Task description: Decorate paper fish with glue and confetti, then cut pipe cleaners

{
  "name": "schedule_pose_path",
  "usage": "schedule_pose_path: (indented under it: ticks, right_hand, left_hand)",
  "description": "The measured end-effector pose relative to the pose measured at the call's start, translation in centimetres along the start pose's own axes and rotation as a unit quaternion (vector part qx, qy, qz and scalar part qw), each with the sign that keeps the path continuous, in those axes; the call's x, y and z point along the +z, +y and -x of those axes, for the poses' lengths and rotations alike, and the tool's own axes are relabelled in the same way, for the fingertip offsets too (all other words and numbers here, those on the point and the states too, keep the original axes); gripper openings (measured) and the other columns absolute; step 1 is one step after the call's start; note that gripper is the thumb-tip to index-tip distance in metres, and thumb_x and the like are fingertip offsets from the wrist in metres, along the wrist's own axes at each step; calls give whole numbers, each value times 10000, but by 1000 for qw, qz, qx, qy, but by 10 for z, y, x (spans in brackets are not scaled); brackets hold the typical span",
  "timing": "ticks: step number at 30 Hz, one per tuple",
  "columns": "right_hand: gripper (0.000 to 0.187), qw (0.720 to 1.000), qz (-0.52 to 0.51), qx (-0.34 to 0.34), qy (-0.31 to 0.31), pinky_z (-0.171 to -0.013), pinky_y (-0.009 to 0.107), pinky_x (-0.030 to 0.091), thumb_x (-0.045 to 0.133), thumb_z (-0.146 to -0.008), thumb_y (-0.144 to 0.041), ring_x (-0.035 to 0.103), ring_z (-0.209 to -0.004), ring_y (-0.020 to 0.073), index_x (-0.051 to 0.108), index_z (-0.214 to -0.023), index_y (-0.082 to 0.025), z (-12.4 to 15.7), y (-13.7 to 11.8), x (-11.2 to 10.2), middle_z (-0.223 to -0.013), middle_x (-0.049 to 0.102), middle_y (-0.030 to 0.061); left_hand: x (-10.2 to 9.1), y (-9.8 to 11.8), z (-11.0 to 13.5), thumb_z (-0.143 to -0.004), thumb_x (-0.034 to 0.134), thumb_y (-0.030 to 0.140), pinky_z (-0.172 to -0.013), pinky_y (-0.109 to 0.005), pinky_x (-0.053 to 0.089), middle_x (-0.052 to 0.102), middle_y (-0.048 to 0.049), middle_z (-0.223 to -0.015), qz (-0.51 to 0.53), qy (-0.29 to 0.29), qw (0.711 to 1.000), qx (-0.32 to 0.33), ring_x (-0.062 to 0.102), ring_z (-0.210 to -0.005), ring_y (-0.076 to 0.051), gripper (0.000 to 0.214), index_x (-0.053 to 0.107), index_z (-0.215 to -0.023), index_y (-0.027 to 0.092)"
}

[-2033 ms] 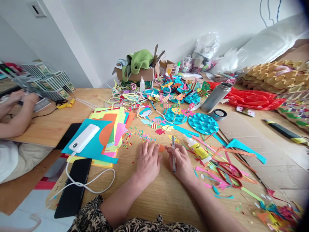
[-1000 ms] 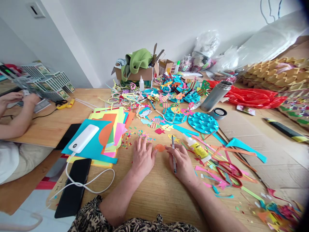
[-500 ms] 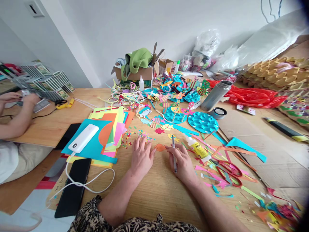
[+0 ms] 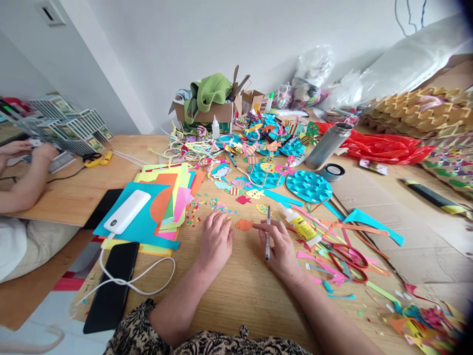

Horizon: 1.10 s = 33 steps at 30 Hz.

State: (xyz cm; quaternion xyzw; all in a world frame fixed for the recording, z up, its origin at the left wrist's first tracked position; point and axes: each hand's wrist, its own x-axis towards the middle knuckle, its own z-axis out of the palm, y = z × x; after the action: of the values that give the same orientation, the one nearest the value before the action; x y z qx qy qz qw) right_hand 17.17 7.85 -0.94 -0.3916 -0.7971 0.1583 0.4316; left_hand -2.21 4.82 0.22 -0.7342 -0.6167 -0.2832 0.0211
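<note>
Two bare hands rest on a pale wooden table (image 4: 236, 301) as I watch from afar, with a whitish wall (image 4: 273, 29) behind, a cardboard box (image 4: 209, 114) at its foot and a co-worker's forearms (image 4: 27, 182) at far left. Between the left hand (image 4: 215, 244) and right hand (image 4: 279, 244) I see an orange paper fish (image 4: 244, 225) lying flat, long axis nearly side to side, eye end leftward, tail rightward. The left fingers are slightly spread, just beside its head. The right fingers grip a pen (image 4: 268, 236) aligned away from the wearer; one fingertip reaches the tail.
</note>
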Motion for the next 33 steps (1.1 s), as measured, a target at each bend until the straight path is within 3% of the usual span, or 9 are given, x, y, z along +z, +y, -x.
schedule_pose_path:
  ticks: [4,10,16,19,26,33]
  right_hand:
    - [252,999,-46,19,20,-808,392,517,452,-954,-144,605,-944,220,593,-1137,-246,-2,-6,-4,-996,668,82]
    - [294,986,-126,106,19,-875,403,494,411,-1000,-291,637,-899,205,577,-1235,-230,2,-6,-1,-844,688,40]
    - [360,957,-196,206,61,-615,291,527,439,-973,-445,618,-687,167,690,-959,-187,-4,-9,7,-754,642,42]
    - [356,946,-202,246,59,-570,280,519,511,-929,-483,614,-639,168,691,-889,-178,-6,-9,11,-705,645,36]
    - [328,939,-206,268,58,-568,302,527,589,-871,-497,629,-620,181,668,-875,-178,-6,-5,15,-733,675,51]
    - [304,942,-198,266,54,-522,284,499,611,-855,-493,597,-577,162,621,-828,-190,-7,-2,20,-718,650,36]
  left_hand:
    - [-2,6,2,-883,553,125,-1000,-444,467,645,-77,-1143,12,-9,1000,18,503,-1131,-251,202,640,-1055,187]
    - [1,26,15,-906,523,171,-939,-459,492,638,-92,-1154,19,-83,995,58,538,-1086,-255,192,646,-1051,198]
    - [6,34,21,-926,506,240,-1028,-460,422,583,-105,-1309,17,-131,988,85,470,-1257,-266,333,563,-1250,190]
    - [6,35,21,-932,510,289,-1061,-453,387,544,-97,-1374,6,-152,984,94,424,-1309,-273,412,501,-1326,170]
    - [7,36,22,-940,497,351,-1087,-462,350,487,-87,-1439,-5,-171,982,82,383,-1338,-303,514,413,-1411,163]
    - [10,35,24,-933,509,364,-1122,-494,300,501,-85,-1422,-14,-173,982,80,383,-1328,-318,525,422,-1407,158]
